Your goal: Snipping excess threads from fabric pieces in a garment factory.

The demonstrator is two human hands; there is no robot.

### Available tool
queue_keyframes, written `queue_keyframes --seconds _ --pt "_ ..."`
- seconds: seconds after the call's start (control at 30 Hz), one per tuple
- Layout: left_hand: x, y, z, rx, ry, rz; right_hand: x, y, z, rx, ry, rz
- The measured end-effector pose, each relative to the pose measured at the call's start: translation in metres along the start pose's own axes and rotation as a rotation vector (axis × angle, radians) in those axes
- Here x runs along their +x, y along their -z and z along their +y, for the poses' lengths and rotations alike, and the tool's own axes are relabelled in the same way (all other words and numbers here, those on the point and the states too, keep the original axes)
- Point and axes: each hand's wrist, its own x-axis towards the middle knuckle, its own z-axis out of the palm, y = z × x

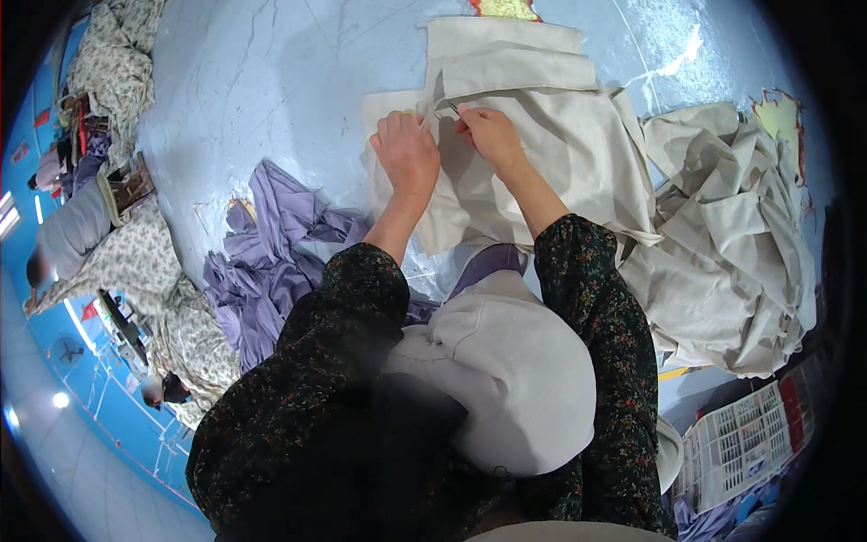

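Note:
Beige fabric (551, 154) lies spread in front of me, with a folded strip across its far part. My left hand (405, 155) is closed on the fabric's left part, pinching it between the fingers. Just to its right, my right hand (490, 138) is closed around a small, thin dark tool (452, 106). The tool's tip points toward the cloth by my left fingers; most of it is hidden in the hand, so its exact kind does not show.
Crumpled purple fabric (271, 262) lies to the left, and a heap of beige cloth (731, 244) to the right. A white plastic basket (731, 447) stands at lower right. Patterned cloth (135, 257) and other people are at far left. My light-clad knee (515, 370) is below my hands.

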Motion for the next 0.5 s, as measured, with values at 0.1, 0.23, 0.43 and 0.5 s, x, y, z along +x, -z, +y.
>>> queue_keyframes --seconds 0.1,0.23,0.43,0.5 --pt "0.002 0.002 0.001 -0.016 0.006 -0.006 0.011 -0.01 0.001 0.059 0.046 -0.001" --pt "0.0 0.004 -0.003 -0.05 0.023 -0.029 0.016 -0.018 -0.01 0.08 0.043 -0.064" --pt "-0.001 0.005 -0.012 -0.042 0.047 -0.039 0.009 -0.008 -0.005 0.081 0.091 -0.032" --pt "-0.002 0.005 -0.013 -0.041 0.055 -0.042 0.005 -0.008 -0.005 -0.003 0.06 -0.001"
